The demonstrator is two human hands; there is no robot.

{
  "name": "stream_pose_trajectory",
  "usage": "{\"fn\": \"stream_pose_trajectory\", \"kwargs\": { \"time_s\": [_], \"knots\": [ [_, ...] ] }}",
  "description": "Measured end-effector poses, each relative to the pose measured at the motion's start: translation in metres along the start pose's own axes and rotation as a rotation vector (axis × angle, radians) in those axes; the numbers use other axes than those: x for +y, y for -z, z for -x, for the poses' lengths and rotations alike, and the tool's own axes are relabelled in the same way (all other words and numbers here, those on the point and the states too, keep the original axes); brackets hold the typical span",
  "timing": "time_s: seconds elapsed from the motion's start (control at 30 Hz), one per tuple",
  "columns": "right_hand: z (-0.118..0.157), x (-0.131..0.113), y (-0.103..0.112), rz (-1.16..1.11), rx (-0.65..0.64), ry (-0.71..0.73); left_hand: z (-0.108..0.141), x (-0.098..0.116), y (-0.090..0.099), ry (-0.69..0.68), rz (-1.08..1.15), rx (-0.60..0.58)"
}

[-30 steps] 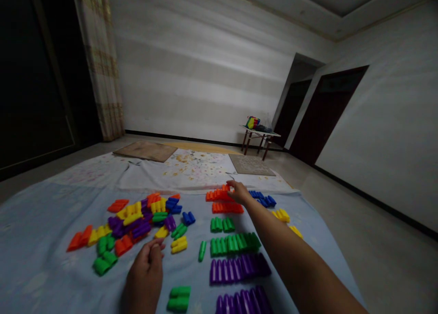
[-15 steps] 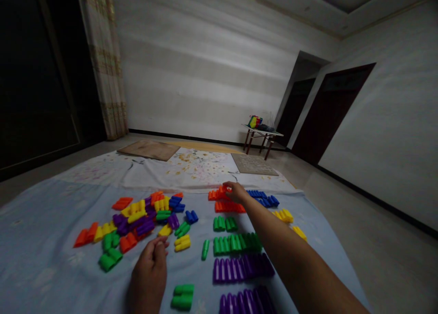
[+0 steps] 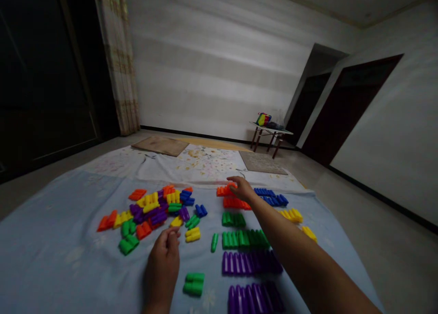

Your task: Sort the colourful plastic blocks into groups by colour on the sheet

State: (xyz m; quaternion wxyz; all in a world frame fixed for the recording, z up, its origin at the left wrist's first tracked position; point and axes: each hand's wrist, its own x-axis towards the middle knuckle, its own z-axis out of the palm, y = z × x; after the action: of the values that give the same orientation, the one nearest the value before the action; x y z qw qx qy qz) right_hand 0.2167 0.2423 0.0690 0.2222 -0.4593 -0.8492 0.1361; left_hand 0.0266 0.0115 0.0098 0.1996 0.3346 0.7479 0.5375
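Observation:
My right hand (image 3: 242,189) reaches over the far row of orange bullet-shaped plastic pieces (image 3: 222,191). Its fingers arch apart from the thumb, with orange showing beneath; exact contact is unclear. A second orange row (image 3: 236,204) lies just nearer. My left hand (image 3: 166,252) rests on the cloth, fingers curled in and thumb against them, with nothing seen in it. Beyond it spreads a mixed pile of coloured pieces (image 3: 150,209). Close by lie a yellow pair (image 3: 193,234) and a green pair (image 3: 194,284). One single green piece (image 3: 214,243) sits left of the green row (image 3: 244,239).
Purple rows (image 3: 251,263) line up nearest me. Blue pieces (image 3: 270,197) and yellow pieces (image 3: 291,215) lie beyond my right arm. A blue cloth (image 3: 68,259) covers the surface. Two flat boards (image 3: 160,145) lie at the far edge, and a small table (image 3: 272,130) stands behind.
The view has swung slightly left, so everything appears shifted right. My right hand has risen a little and its fingers reach slightly further left over the orange row. My left hand keeps its pose.

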Motion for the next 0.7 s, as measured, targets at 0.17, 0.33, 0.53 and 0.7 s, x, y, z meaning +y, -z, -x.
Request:
{"fn": "stream_pose_trajectory", "kwargs": {
  "time_s": [0.17,0.33,0.53,0.7],
  "knots": [
    [0.021,-0.045,-0.007,-0.04,-0.107,0.192,0.001,0.001,0.001,-0.027,0.01,0.014],
    [0.049,-0.091,-0.022,0.003,-0.278,0.395,0.0,-0.003,-0.002,-0.043,0.058,0.032],
    [0.074,-0.119,-0.037,0.057,-0.379,0.458,0.001,-0.001,-0.002,-0.045,0.116,0.047],
    [0.076,-0.126,-0.04,0.033,-0.305,0.395,0.001,-0.001,-0.002,-0.068,0.152,0.085]
  ]
}}
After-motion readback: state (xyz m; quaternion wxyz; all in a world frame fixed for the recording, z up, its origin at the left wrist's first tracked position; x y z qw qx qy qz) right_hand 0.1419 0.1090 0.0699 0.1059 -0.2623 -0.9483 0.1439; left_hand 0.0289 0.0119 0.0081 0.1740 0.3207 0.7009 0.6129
